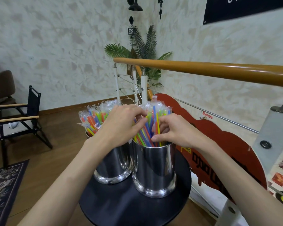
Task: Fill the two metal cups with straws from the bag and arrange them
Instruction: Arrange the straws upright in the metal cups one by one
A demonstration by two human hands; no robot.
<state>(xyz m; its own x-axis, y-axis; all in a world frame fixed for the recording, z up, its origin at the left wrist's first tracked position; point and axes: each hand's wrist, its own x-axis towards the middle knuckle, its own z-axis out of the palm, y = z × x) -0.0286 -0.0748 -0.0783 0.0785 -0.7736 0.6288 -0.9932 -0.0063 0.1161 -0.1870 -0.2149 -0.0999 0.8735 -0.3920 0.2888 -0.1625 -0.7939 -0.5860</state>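
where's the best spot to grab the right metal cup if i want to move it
Grip the right metal cup around its smooth middle wall, from the near side. Its top is packed with straws that both hands are working in, and the left cup crowds its left side.

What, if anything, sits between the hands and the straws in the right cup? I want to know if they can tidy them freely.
Nothing visible. Both the left hand and right hand already have their fingers among the straws above the right cup.
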